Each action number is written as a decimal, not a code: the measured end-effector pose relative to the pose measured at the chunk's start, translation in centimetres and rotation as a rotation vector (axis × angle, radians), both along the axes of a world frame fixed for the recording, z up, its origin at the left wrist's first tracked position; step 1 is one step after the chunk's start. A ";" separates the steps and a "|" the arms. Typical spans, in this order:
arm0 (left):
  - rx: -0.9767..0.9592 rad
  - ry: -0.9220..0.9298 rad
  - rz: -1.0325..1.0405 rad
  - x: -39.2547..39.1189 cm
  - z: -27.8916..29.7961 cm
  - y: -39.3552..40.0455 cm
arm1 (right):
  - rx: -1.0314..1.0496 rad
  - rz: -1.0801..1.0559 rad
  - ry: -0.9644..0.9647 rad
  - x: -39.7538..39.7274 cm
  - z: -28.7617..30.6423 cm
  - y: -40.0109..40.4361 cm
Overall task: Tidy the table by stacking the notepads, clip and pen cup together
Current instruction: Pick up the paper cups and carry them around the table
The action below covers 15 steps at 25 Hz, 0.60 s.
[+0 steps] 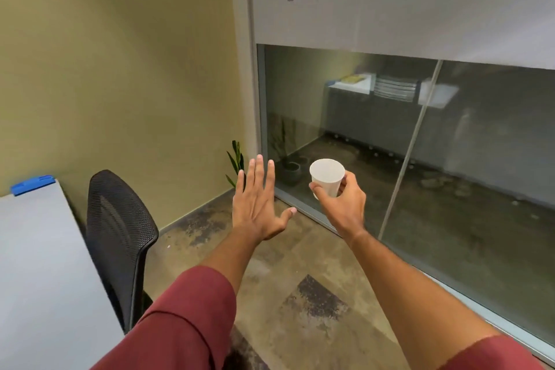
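Note:
A white paper cup (327, 176) is held up in the air in front of me, upright, its mouth showing no pens. My right hand (345, 204) is shut on it, thumb and fingers wrapped round its lower half. My left hand (258, 201) is stretched out flat beside it, to the left, palm down, fingers spread, holding nothing. Both arms reach out over the floor, away from the table. No notepads or clip show in this view.
A white table (45, 273) lies at the lower left, with a blue object (33, 185) at its far end. A black mesh chair (120, 237) stands beside it. A glass wall (420, 144) runs along the right; a potted plant (235, 164) sits in the corner.

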<state>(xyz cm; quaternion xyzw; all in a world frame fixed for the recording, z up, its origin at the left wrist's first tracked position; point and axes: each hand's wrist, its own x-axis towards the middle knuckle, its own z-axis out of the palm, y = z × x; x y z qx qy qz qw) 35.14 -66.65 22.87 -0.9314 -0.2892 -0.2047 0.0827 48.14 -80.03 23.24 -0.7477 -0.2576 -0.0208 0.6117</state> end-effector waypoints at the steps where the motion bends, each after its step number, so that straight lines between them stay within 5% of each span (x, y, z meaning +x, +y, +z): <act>1: 0.002 -0.004 0.022 1.1 -0.1 1.3 | 0.002 0.012 0.001 1.4 -0.1 1.4; 15: -0.051 -0.068 0.264 14.0 -0.4 25.3 | -0.038 0.232 0.019 16.2 0.0 28.7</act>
